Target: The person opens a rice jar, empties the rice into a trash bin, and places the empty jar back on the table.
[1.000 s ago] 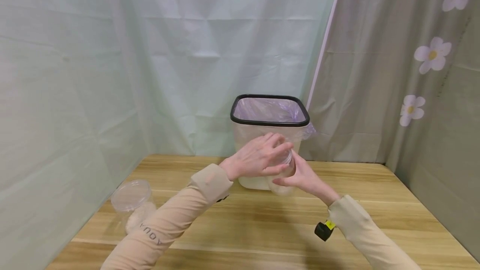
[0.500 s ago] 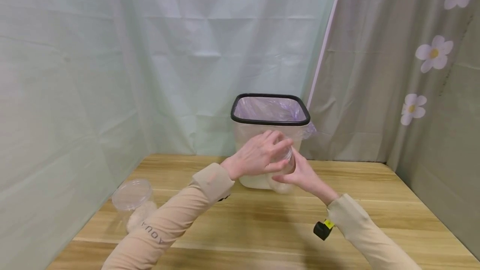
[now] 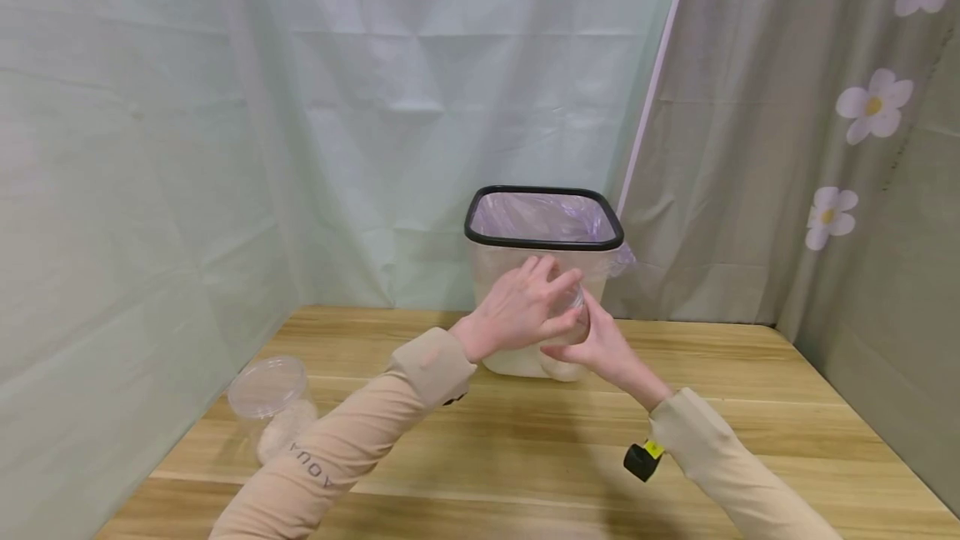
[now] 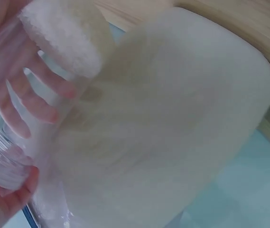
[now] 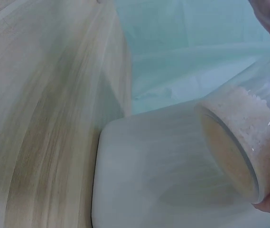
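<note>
In front of the bin, a clear jar (image 5: 248,128) with white, grain-like contents hangs tilted, its base above the table. My right hand (image 3: 609,347) grips its side, with several fingers spread along the clear wall in the left wrist view. My left hand (image 3: 517,308) lies over the top end, fingers and thumb curled round a clear ridged lid (image 4: 4,161). Whether the lid is loose on the jar I cannot tell. A second clear jar (image 3: 279,419), lidded and holding similar white contents, stands at the table's left, partly behind my left sleeve.
A whitish bin (image 4: 172,109) with a black rim (image 3: 543,245) and a purple-tinted liner (image 3: 536,219) stands at the back of the wooden table (image 3: 480,457). Pale curtains (image 3: 420,123) hang behind and to the sides. A small black device (image 3: 642,462) hangs at my right wrist.
Both hands and the jar have risen slightly. The left hand still covers the jar's top end. The second jar and the bin stay in place, while the view has shifted a little.
</note>
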`<move>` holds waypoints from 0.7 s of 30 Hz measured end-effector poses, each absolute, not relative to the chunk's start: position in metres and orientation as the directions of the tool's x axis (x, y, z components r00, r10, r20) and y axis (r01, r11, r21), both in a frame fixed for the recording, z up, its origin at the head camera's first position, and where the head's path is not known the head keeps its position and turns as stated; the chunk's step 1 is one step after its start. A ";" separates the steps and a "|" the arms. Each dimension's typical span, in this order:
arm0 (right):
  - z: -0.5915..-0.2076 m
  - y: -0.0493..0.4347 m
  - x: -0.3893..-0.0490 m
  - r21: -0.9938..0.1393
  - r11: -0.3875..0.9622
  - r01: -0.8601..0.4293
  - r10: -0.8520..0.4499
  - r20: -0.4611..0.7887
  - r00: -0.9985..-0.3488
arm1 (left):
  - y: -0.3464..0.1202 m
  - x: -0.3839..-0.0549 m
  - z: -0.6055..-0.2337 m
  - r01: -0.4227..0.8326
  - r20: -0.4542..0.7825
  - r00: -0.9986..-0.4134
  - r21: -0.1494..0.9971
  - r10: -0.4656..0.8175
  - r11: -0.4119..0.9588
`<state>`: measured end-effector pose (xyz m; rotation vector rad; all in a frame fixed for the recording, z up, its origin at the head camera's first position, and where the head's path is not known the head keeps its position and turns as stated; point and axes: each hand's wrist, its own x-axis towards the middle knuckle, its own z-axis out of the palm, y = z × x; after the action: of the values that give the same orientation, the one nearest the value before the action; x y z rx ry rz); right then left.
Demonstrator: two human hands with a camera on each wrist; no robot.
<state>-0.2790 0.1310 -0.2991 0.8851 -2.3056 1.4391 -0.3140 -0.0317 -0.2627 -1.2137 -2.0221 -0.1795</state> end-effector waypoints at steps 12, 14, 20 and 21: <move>-0.325 0.136 -0.302 -0.690 0.388 -0.611 -0.276 0.546 -0.791 | -0.022 -0.305 -0.263 0.674 0.668 -0.459 -0.168 0.586 0.719; -0.325 0.135 -0.302 -0.687 0.399 -0.607 -0.264 0.548 -0.794 | -0.019 -0.303 -0.262 0.644 0.647 -0.516 -0.140 0.562 0.752; -0.326 0.133 -0.300 -0.692 0.433 -0.578 -0.230 0.534 -0.813 | -0.010 -0.298 -0.261 0.553 0.585 -0.664 -0.035 0.465 0.833; -0.326 0.133 -0.300 -0.691 0.434 -0.578 -0.229 0.535 -0.813 | -0.008 -0.298 -0.261 0.540 0.580 -0.679 -0.020 0.449 0.842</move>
<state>-0.3002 0.1331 -0.3262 0.6877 -2.3301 1.3320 -0.2977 -0.0085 -0.2612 -0.7207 -2.4295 -0.2034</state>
